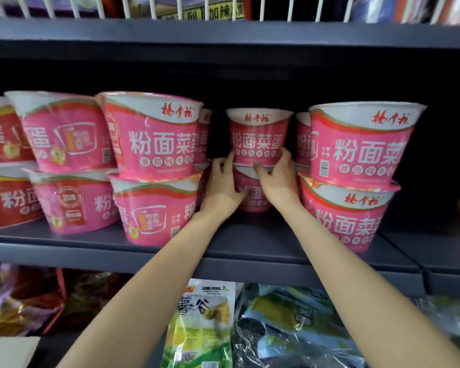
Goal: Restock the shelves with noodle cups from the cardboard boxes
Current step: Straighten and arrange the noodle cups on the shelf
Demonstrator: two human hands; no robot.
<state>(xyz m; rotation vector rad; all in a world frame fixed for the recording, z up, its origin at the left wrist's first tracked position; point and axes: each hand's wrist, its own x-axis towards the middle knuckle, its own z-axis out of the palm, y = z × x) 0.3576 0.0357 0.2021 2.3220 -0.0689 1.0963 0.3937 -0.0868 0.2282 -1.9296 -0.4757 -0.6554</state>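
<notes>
Noodle cup [258,136], glossy pink tapered tub, pinched by left grip [222,185], right grip [278,177]

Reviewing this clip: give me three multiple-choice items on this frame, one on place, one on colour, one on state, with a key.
1. Where does the upper noodle cup between the hands sit?
A. on another cup
B. on the floor
C. in a box

2. Main colour of that cup's wrap?
A. blue
B. pink
C. black

3. What are the left hand and right hand doing?
A. hanging idle
B. holding a bag
C. touching the centre stack

Key: 1 A, it stands on the lower cup on the grey shelf. 2 B, pink with white lettering. 3 C, fingers lie on both sides of the stack.
</notes>
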